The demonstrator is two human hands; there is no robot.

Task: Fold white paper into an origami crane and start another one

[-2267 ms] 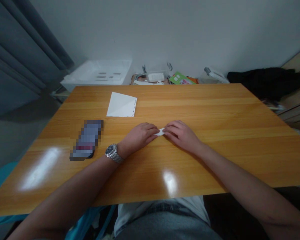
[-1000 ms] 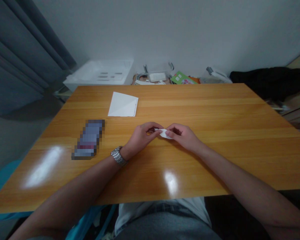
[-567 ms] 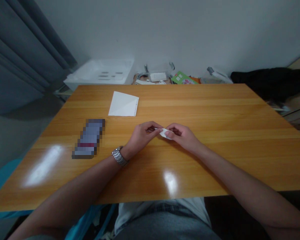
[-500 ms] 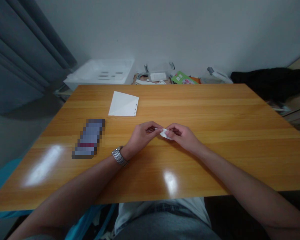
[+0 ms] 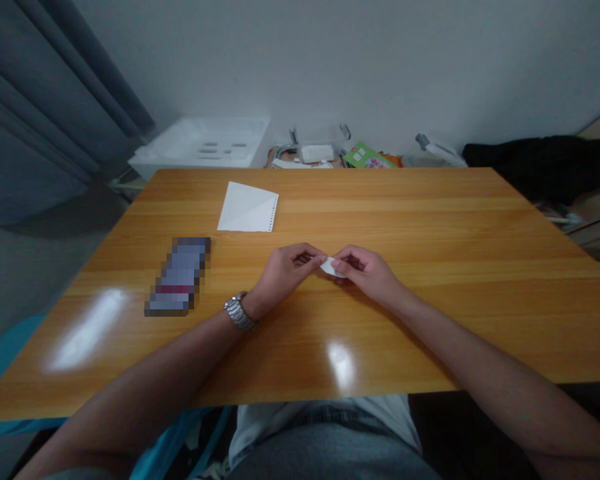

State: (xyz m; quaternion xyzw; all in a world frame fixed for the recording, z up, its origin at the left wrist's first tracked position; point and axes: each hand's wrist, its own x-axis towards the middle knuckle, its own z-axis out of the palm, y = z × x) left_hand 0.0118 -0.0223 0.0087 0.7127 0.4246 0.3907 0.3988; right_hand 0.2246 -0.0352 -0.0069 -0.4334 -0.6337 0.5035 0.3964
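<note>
The left hand [image 5: 287, 270] and right hand [image 5: 373, 272] grip a small white piece of paper [image 5: 328, 268] in their fingers; it spans the gap between them, well inside the counter's [image 5: 430, 213] near edge.

We can read no text, brand or number. Phone [image 5: 177, 277] screen is pixelated. Green booklet [image 5: 364, 156] past the counter [image 5: 405, 230]: we see pale marks, too small to make out.

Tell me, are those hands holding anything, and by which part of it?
Yes, a small piece of white paper, seemingly folded: the left hand pinches its left end, the right hand its right end.
</note>
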